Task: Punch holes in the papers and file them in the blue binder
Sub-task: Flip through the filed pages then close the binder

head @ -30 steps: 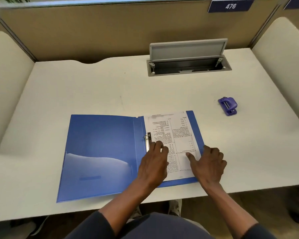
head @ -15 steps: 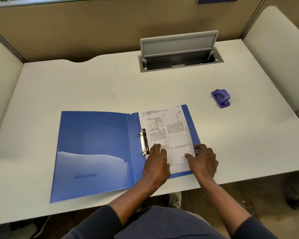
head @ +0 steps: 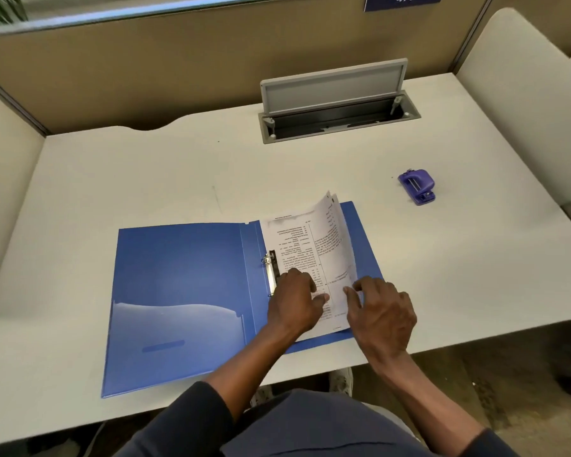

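The blue binder [head: 182,291] lies open near the front edge of the white desk [head: 145,179]. Printed papers [head: 307,249] sit on its right half, beside the metal ring clip [head: 271,272]. My left hand [head: 294,301] presses flat on the papers' near left part, right by the rings. My right hand [head: 383,311] grips the papers' right edge near the lower corner and lifts it, so the far right side curls up off the binder. A purple hole punch [head: 416,186] stands apart on the desk to the far right.
A grey cable box [head: 340,103] with its lid raised is set into the desk at the back. Beige partition walls close the back and both sides. The desk's front edge runs just below the binder.
The papers lay flat under both hands before. Now my right hand has raised their right edge, which curls upward. My left hand stays pressed near the rings.
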The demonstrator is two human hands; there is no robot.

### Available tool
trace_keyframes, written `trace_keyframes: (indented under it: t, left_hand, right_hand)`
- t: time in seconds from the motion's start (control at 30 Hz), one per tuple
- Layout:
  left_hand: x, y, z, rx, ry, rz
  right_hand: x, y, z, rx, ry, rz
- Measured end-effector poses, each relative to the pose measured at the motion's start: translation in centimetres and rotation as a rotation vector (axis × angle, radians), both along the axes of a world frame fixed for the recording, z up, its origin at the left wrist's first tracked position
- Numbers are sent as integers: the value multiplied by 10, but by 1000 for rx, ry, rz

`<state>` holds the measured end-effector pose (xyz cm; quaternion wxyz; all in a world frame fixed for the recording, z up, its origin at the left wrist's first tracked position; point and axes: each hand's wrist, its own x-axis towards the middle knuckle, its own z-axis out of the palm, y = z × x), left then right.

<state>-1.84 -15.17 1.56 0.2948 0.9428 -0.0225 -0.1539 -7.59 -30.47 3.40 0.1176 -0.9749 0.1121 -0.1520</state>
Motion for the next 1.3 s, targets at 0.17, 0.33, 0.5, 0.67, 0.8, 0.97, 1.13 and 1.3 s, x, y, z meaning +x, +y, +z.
trace_keyframes:
  t: [0.17,0.33,0.5,0.67,0.8,0.97,1.13,1.3]
  left_hand:
    - [18,-7,19,-161,57,169]
    - [24,-13,33,-404,152,287]
    - [23,-24,31,-532,292,401]
    - [20,-27,29,-559,304,417]
    - [17,-25,33,-535,286,399]
    - [8,-12,34,-556,210,466]
    - [-5,24,42,-552,41,620]
    - [-13,67,49,-484,-41,750]
  right_hand:
    - [-1,7,7,-61,-78,15]
    - [-5,15,11,30,-115,60]
    - [-8,22,9,697,28,-82]
    - [-7,17,-2,1176,87,-226]
    - [-5,12,-12,1292,113,-244]
    - [-6,10,-16,1246,103,-310]
    - [-8,-3,-23,1178,-1,-419]
    - [-9,-17,-30,1186,3,-476]
